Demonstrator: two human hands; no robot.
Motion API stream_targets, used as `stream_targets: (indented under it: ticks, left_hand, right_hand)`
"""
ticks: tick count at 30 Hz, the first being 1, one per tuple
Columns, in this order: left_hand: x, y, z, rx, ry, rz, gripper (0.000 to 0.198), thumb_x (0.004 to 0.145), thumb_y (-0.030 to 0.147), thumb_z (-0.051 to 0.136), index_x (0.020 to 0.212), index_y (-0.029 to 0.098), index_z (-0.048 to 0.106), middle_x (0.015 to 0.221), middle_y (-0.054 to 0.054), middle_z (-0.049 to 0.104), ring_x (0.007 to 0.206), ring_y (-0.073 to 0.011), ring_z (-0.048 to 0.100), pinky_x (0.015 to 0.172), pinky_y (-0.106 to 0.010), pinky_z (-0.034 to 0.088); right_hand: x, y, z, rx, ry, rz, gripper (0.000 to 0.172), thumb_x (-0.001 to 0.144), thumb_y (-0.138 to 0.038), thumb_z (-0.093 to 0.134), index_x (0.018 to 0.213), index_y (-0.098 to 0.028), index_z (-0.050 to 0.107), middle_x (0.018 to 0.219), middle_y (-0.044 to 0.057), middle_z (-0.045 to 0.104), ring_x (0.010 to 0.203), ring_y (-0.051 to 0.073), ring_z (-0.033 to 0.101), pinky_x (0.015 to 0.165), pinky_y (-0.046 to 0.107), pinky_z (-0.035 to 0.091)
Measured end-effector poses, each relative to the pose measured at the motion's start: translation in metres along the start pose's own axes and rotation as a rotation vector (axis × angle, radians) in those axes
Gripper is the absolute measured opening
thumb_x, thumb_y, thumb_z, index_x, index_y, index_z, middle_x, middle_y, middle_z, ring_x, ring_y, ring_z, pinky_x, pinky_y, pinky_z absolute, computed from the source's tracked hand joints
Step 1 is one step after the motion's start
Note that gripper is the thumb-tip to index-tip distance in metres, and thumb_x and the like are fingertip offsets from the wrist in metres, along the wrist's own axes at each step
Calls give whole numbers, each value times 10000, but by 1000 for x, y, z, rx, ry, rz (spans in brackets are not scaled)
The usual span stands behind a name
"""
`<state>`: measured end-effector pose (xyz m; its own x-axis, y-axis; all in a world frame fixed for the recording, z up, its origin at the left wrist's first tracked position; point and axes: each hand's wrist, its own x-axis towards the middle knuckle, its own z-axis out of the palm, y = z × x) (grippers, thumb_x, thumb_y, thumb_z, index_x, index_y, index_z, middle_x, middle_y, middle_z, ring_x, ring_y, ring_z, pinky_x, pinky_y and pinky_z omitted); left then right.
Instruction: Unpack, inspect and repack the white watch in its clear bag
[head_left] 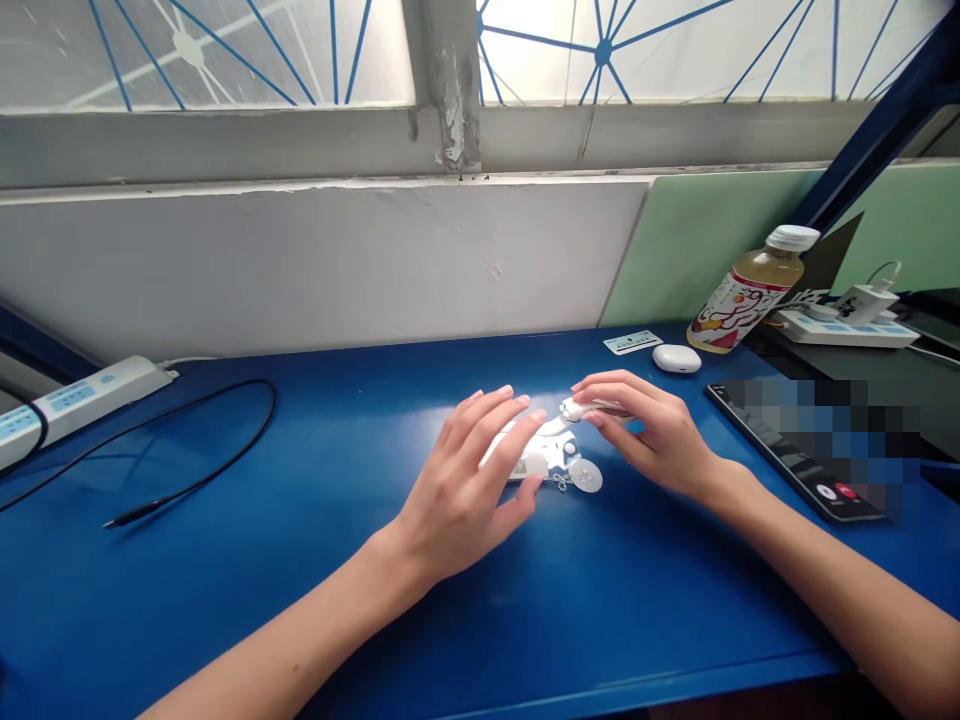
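R hand point(660, 435), centre-right of frame, has fingers + thumb closed on a white end piece point(574, 409); L hand point(465, 495) is spread, fingers apart, over the flat white item point(534, 464) mid-frame; contact there unclear. For good control: keep R pinch light, steady the flat part w/ L fingertips, don't snag the small chain point(561, 483) or pale disc point(586, 476) btwn the hands. Glare on the counter point(337, 580) hides edges, so go slow. Phone point(787, 460), right of frame, & earbud case point(676, 358), upper right, sit clear of the fingers.
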<state>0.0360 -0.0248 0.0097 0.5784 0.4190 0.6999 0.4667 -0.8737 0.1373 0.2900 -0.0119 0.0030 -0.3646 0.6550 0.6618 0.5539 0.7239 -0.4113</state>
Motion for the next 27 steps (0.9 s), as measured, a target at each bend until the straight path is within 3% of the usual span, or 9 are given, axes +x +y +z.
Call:
stream_targets:
  ticks: [6, 10, 11, 13, 16, 18, 23, 27]
  left_hand:
    - [-3, -1, 6, 20, -11, -36, 292, 935, 128, 571, 1224, 167, 564, 1141, -95, 730, 1157, -259, 647, 1112, -496, 406]
    - [-1, 1, 4, -162, 15, -199, 137, 965, 138, 531, 993, 184, 657, 910, -37, 763, 812, -189, 699, 842, -373, 495]
    - [1, 3, 2, -242, 38, -274, 134, 972, 164, 528, 972, 178, 662, 866, -37, 754, 731, -169, 677, 750, -330, 486]
    - [6, 9, -4, -497, -38, -475, 234, 1003, 216, 477, 855, 174, 654, 763, -24, 715, 664, -144, 637, 647, -267, 464]
    - [16, 16, -10, -867, -115, -702, 243, 1007, 277, 478, 881, 162, 652, 759, -20, 694, 619, -121, 611, 647, -248, 478]
    - [19, 18, -11, -1066, -148, -779, 245, 1004, 305, 488, 925, 147, 659, 761, -28, 697, 599, -117, 617, 654, -250, 491]
    - [17, 20, -2, -1370, -202, -926, 412, 1007, 462, 470, 882, 120, 662, 730, -58, 696, 587, -134, 660, 587, -232, 489]
    - [13, 21, 3, -1581, -226, -1010, 376, 995, 454, 505, 951, 117, 664, 789, -73, 719, 679, -173, 719, 681, -281, 559]
  right_hand:
    - [12, -27, 7, 148, 167, 40, 90, 859, -277, 718, 928, -242, 672, 859, 46, 739, 786, 212, 716, 673, 328, 598]
    - [40, -47, 14, 330, 298, 154, 215, 708, -297, 857, 825, -229, 691, 744, 9, 733, 630, 169, 679, 558, 283, 532]
    - [49, -50, 16, 438, 287, 205, 217, 697, -303, 865, 805, -222, 696, 729, 6, 727, 616, 158, 665, 548, 274, 515]
    - [67, -53, 22, 715, 247, 318, 204, 742, -371, 827, 788, -214, 706, 655, -10, 689, 530, 118, 589, 468, 243, 440]
    - [86, -52, 34, 1067, 176, 499, 283, 751, -466, 803, 796, -201, 714, 609, -30, 651, 439, 63, 448, 415, 215, 338]
    - [91, -48, 42, 1192, 149, 617, 334, 738, -505, 800, 804, -186, 725, 612, -36, 638, 416, 39, 372, 403, 206, 297]
    - [84, -40, 60, 1400, 29, 776, 444, 860, -575, 637, 878, -149, 761, 668, 0, 666, 530, 75, 511, 500, 200, 406]
    - [75, -41, 67, 1661, -145, 870, 535, 1000, -510, 378, 1003, -122, 746, 814, 68, 749, 687, 129, 646, 686, 240, 505]
